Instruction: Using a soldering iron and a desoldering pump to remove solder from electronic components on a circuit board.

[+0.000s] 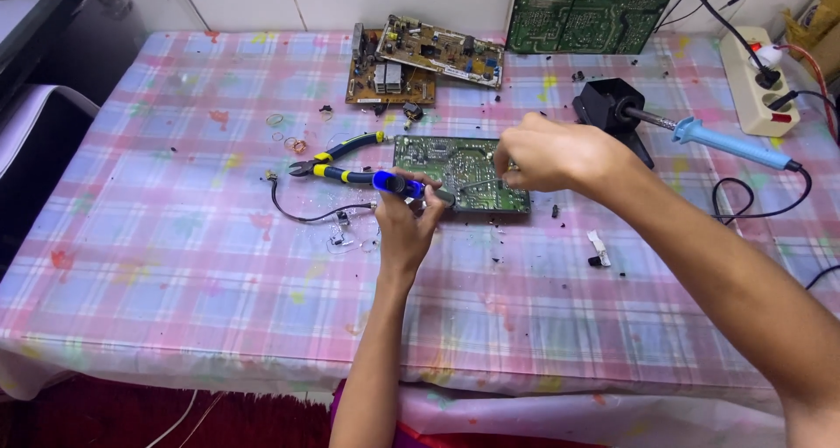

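On the checked tabletop the green circuit board lies flat, the soldering iron resting in its stand well right of it (cutters just left), while the left hand grips a blue-handled tool at the board's near-left edge and the right hand pinches a thin metal piece over the board.

A: What have you got in front of you?
B: Green board, flat on the cloth, solder side up, long edge toward you.
A: And you're holding?
B: Blue-handled tool, tilted, tip on the board's near-left part. Thin wire touching there too.
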